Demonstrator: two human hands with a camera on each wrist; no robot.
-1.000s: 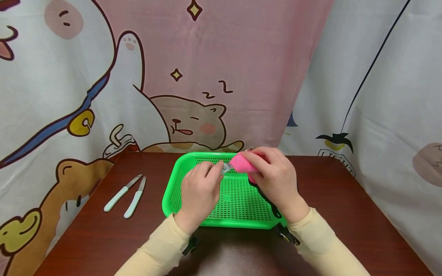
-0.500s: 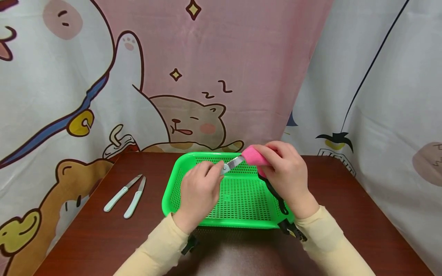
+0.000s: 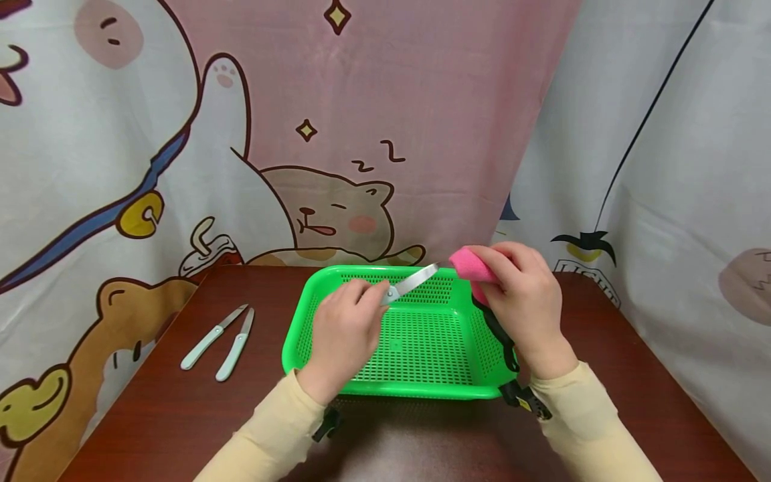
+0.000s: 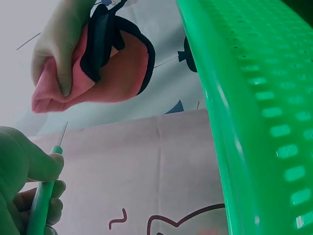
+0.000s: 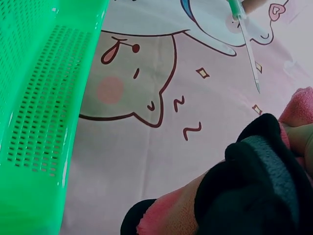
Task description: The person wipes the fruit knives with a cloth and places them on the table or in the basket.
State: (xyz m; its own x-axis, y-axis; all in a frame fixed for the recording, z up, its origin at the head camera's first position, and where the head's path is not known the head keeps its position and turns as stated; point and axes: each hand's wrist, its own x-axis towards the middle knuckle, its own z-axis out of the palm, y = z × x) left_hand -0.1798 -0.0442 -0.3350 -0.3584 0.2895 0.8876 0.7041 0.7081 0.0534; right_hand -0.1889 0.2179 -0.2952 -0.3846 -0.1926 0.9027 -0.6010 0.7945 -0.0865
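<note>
Over the green basket [image 3: 421,389], my left hand [image 3: 346,335] grips a small paring knife [image 3: 415,280] by its pale handle. The blade points up and to the right. My right hand [image 3: 527,304] pinches a folded pink cloth [image 3: 472,266] with black edging and a hanging black loop. A small gap separates the cloth from the blade tip. In the left wrist view the knife handle [image 4: 41,208] lies between thumb and curled fingers, below the cloth [image 4: 117,73]. The right wrist view shows the bare blade [image 5: 248,54] and the bunched cloth [image 5: 166,215].
Two more paring knives, one farther left [image 3: 201,348] and one beside it [image 3: 233,358], lie on the brown table [image 3: 253,415] left of the basket. A cartoon-printed curtain [image 3: 446,134] hangs behind the table.
My right hand has drawn the cloth rightward along the blade and off its tip, so the whole blade now shows. My left hand with the knife has barely moved.
</note>
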